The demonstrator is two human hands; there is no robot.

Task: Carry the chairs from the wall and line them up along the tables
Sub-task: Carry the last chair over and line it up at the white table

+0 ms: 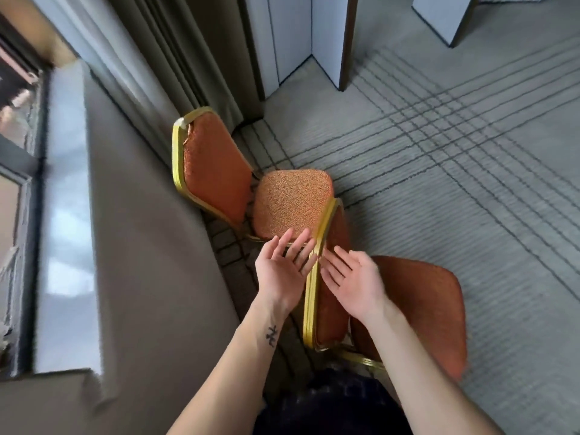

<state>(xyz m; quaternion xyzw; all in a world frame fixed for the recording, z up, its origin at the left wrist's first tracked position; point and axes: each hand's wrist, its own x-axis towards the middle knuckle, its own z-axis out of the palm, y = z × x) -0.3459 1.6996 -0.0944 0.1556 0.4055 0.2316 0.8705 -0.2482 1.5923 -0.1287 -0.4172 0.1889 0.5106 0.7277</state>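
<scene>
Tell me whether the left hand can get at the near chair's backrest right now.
Probably yes. The left hand is open, right beside the near chair's backrest, with nothing between them. The right hand is open on the backrest's other side.

The far chair [292, 205] and the near chair [430, 309] have orange fabric and gold frames, and the carpet [470, 189] is grey with dark crossing lines.
</scene>
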